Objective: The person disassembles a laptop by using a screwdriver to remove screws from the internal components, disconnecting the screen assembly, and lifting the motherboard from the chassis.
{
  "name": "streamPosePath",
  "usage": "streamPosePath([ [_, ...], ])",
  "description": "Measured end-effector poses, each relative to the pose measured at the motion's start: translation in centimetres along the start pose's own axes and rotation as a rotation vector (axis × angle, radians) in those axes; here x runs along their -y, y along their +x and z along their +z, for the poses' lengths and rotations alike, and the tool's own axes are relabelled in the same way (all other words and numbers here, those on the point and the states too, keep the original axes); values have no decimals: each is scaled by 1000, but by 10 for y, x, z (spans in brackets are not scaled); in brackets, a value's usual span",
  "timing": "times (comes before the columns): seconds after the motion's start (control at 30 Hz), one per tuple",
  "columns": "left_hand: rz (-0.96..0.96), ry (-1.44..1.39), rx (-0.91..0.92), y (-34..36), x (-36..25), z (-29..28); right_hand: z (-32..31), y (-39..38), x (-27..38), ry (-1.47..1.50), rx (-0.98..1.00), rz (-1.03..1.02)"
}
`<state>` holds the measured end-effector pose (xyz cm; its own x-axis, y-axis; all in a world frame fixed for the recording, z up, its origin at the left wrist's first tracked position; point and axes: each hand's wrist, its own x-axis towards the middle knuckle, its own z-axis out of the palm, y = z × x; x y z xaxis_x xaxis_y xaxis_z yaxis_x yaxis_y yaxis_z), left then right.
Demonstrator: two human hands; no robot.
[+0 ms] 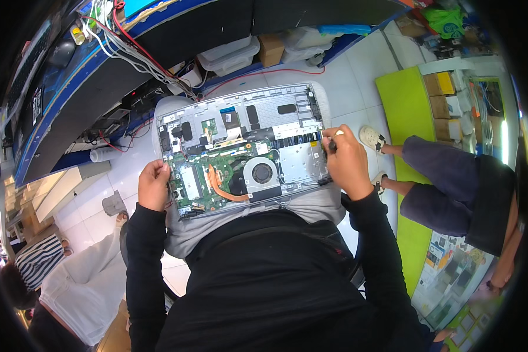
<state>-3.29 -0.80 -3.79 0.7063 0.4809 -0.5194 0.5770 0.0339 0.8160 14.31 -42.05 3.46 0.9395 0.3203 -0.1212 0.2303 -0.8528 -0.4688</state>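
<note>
An opened laptop chassis [299,161] lies across my lap, its inside facing up. A green circuit board [234,161], a copper heat pipe [218,186] and a round cooling fan [261,172] show in it. At its left edge, my left hand [154,183] has the rim pinched between thumb and fingers. My right hand [349,158] is closed at the right edge, around a short dark tool [332,144] whose tip I cannot make out. Black flat cables [299,139] run across the chassis beside that hand.
Ahead stands a dark desk [211,44] with white and red cables [144,64] hanging down. Clear plastic bins [232,56] and a cardboard box [270,49] sit under it. A person in dark shorts [440,182] is at the right by a green bench [402,111]; others are at the lower left.
</note>
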Motion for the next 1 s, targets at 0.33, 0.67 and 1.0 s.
streamPosePath([
  [0.33,18,-13,13,2,2,1,17,29,55,180,374,-391],
  [0.67,66,-5,12,0,4,3,27,35,64,72,407,-422],
  [1.0,70,9,13,2,4,5,30,37,65,46,319,-512],
])
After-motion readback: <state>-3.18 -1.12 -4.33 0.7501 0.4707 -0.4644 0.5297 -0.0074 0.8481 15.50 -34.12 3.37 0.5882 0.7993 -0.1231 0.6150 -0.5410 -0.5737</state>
